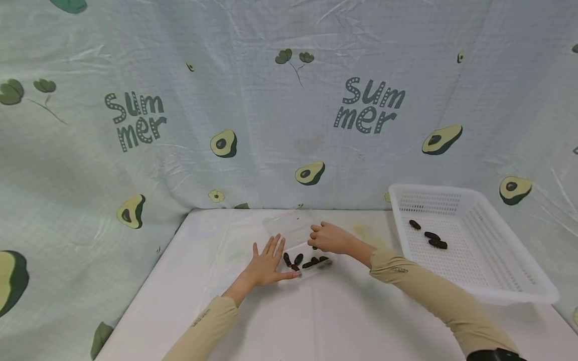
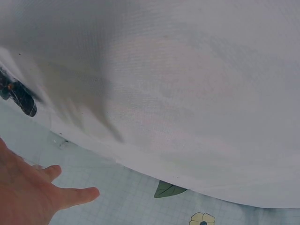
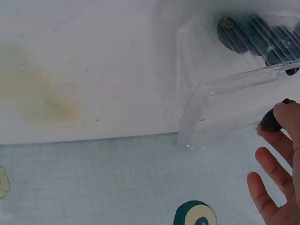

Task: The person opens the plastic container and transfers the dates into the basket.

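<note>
Pinched date (image 3: 270,121) in right hand (image 1: 328,237); white basket (image 1: 506,281) stands alongside.

To my right a white basket (image 1: 496,260) sits on the white table (image 1: 343,321), behind it an avocado-print cloth (image 1: 280,100) reading "Summer".
</note>
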